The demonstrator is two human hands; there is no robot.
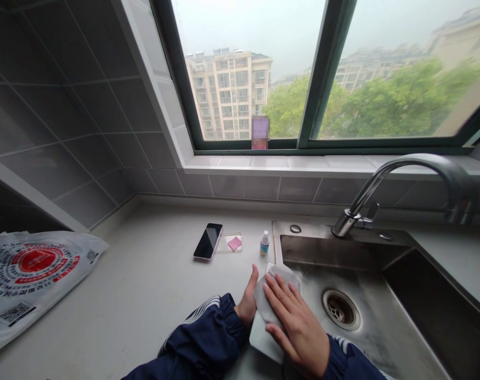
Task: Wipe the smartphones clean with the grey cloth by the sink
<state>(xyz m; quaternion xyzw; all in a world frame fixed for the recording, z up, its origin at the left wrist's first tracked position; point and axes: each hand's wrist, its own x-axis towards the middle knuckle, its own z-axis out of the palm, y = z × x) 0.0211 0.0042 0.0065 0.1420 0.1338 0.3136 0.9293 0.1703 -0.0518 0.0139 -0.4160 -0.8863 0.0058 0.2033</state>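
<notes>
Pressing cloth (262,303) to slab (264,336) with right fingers (277,302) flat, unclosed; can't tell hold of left fingers (253,281); could tip slab into sink (376,298) by pushing off-centre

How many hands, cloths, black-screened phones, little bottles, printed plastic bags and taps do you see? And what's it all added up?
Hands: 2, left hand and right hand
Grey cloth: 1
Black-screened phone: 1
Little bottle: 1
Printed plastic bag: 1
Tap: 1
Total: 7
</notes>
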